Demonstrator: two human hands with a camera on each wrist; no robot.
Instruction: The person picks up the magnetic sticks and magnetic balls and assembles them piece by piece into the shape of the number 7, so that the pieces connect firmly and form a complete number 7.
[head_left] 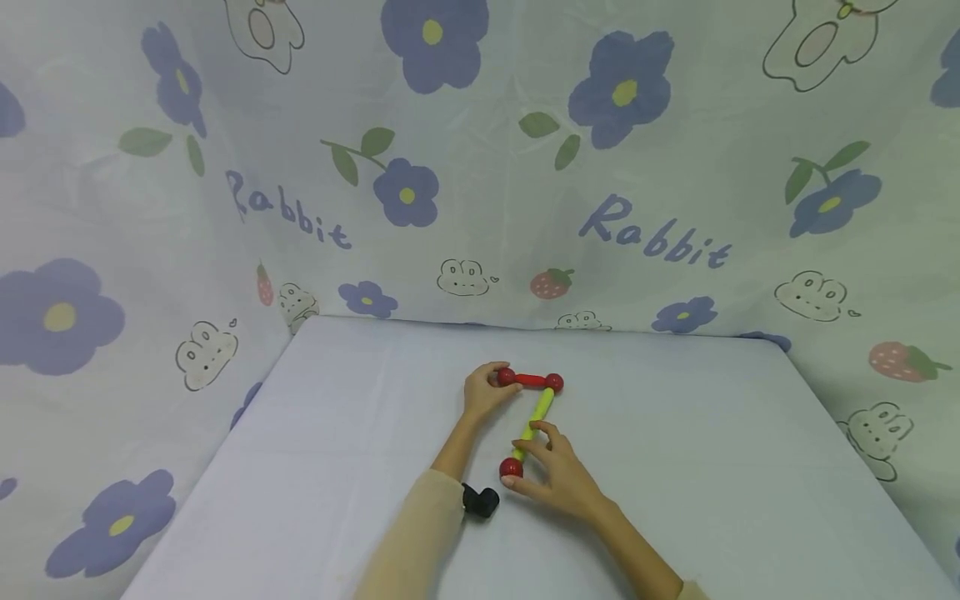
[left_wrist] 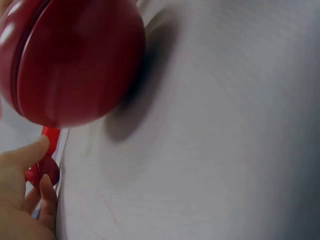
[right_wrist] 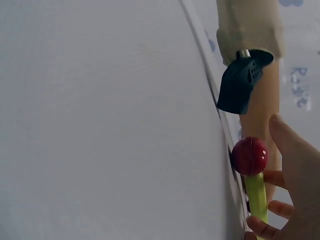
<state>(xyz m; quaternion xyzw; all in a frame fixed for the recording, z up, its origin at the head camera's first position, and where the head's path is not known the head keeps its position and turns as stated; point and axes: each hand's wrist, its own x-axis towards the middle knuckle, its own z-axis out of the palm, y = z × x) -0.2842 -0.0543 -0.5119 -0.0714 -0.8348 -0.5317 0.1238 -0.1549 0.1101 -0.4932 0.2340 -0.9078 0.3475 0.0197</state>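
Observation:
Two rods and three red balls form a joined Z-like shape on the white table. My left hand point(head_left: 486, 393) grips the red ball point(head_left: 507, 377) at the far left with thumb and fingers around it. From that ball a short red rod point(head_left: 531, 381) runs right to another red ball point(head_left: 554, 382). A yellow-green rod point(head_left: 542, 406) slants from there toward me, ending at the nearest red ball point(head_left: 511, 470), which looms large in the left wrist view. Beside this end is my right hand point(head_left: 562, 477), fingers spread along the rod, thumb apart from the ball point(right_wrist: 250, 156) in the right wrist view.
A black wrist camera point(head_left: 481, 502) sticks out from the left sleeve, close to the nearest ball. The white table point(head_left: 322, 467) spreads to both sides. Behind and at the left hangs a flower-and-rabbit patterned cloth point(head_left: 480, 208).

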